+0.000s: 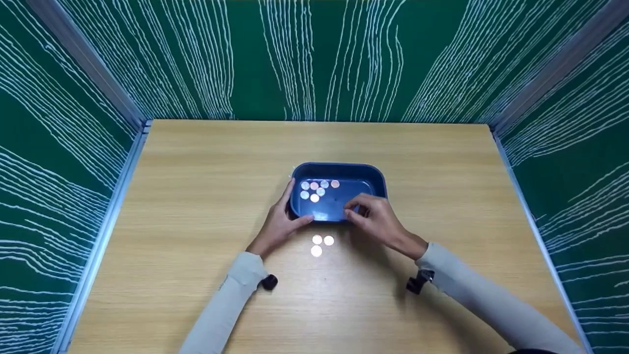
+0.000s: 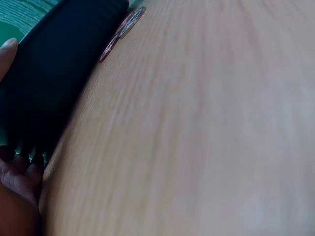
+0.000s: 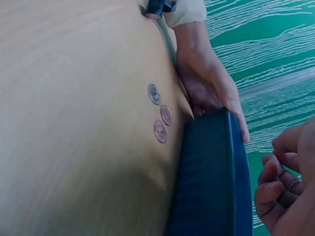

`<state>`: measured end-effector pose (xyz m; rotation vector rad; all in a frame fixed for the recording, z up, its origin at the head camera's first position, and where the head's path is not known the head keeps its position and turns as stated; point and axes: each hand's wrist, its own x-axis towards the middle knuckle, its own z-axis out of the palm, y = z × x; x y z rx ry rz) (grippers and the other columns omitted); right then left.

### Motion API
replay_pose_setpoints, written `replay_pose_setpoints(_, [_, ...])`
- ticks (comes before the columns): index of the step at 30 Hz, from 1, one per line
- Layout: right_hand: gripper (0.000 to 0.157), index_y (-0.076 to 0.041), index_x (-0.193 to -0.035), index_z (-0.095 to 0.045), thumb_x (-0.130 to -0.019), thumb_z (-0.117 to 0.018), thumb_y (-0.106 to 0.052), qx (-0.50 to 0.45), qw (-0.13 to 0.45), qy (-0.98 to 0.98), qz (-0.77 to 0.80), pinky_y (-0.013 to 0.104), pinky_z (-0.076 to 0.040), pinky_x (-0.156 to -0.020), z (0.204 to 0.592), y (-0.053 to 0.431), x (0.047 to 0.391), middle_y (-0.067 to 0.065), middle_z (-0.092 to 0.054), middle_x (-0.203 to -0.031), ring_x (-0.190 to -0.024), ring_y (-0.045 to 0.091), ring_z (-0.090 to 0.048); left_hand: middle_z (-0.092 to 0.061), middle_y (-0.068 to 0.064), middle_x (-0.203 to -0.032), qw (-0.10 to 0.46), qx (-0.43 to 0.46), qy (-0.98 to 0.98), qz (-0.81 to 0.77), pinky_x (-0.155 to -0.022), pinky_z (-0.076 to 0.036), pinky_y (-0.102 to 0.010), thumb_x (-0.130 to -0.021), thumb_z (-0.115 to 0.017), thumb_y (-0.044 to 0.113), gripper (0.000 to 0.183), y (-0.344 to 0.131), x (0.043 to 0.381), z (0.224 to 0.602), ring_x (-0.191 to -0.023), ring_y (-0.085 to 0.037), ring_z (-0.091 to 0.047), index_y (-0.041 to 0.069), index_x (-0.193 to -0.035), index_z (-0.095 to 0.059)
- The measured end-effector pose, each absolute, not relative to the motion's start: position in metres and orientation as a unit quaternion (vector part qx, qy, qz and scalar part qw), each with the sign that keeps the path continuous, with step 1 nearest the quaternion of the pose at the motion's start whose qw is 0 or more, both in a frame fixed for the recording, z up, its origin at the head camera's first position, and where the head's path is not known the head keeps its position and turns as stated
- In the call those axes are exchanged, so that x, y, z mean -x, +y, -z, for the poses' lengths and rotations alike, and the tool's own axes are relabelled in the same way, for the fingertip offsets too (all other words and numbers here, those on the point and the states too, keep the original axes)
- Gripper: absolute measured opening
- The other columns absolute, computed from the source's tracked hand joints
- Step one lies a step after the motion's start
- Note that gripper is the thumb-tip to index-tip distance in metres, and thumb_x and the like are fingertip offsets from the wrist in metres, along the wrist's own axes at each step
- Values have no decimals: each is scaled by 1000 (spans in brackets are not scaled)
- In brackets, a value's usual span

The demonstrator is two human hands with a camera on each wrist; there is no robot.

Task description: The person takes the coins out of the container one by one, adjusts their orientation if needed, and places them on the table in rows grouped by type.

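Note:
A blue tray (image 1: 363,169) with rounded corners sits mid-table. Several coins (image 1: 321,191) lie inside it, towards its back left. My left hand (image 1: 282,221) grips the tray's left end, thumb on the front rim and fingers along the side; the right wrist view shows this hand (image 3: 209,73) too. Over the tray's front right corner is my right hand (image 1: 376,219), fingers curled and thumb close to the index finger. In the right wrist view, no coin shows at that hand's fingertips (image 3: 278,147); I cannot tell whether they pinch one.
In front of the tray, three loose coins (image 1: 328,240) lie flat on the wooden table (image 1: 221,162). Green walls with white wavy lines (image 1: 295,59) stand along the back and both sides. A small black device (image 1: 269,282) hangs at the left wrist, another (image 1: 417,284) at the right.

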<state>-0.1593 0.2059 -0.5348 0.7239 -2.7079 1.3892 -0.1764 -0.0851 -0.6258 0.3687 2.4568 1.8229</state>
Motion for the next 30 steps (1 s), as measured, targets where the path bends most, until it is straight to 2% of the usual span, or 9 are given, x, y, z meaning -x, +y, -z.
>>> replay_pose_setpoints(7, [8,-4,-108,-83,-102,-77,-4,-200,2,-869,-452,24,-53,-72,530,210,180,5,-78,-101,-85,20,-66,-25,-12,-181,31,-115,791,-599,-131,-29,-48,-93,-92,30,114,-85,177,626,-163,-32,-33,28,-179,-17])
replay_pose_setpoints(13, [6,-1,-103,-82,-99,-78,-2,-196,7,-867,-458,21,-50,-68,534,214,200,7,-79,-96,-79,19,-65,-26,-12,-181,27,-121,788,-603,-132,-27,-48,-92,-91,26,113,-84,177,626,-164,-31,-32,26,-179,-18])
replay_pose_setpoints(18, [6,0,-102,-82,-99,-78,-3,-203,-15,-875,-439,21,-51,-69,537,217,215,7,-79,-95,-80,19,-66,-27,-11,-181,28,-118,792,-598,-132,-27,-49,-92,-92,28,114,-85,177,626,-164,-32,-32,28,-179,-18])
replay_pose_setpoints(26, [15,5,-113,-80,-101,-76,-4,-206,-75,-896,-387,38,-59,-86,538,216,237,13,-79,-107,-97,26,-71,-26,-9,-181,34,-114,797,-593,-133,-26,-48,-92,-92,33,115,-86,177,626,-164,-31,-31,30,-179,-17])
replay_pose_setpoints(30, [18,5,-116,-80,-101,-76,-5,-207,-93,-902,-368,45,-60,-90,542,214,246,15,-79,-110,-99,28,-72,-25,-8,-182,36,-114,798,-590,-133,-26,-48,-92,-92,35,115,-86,178,626,-164,-30,-30,30,-179,-16])
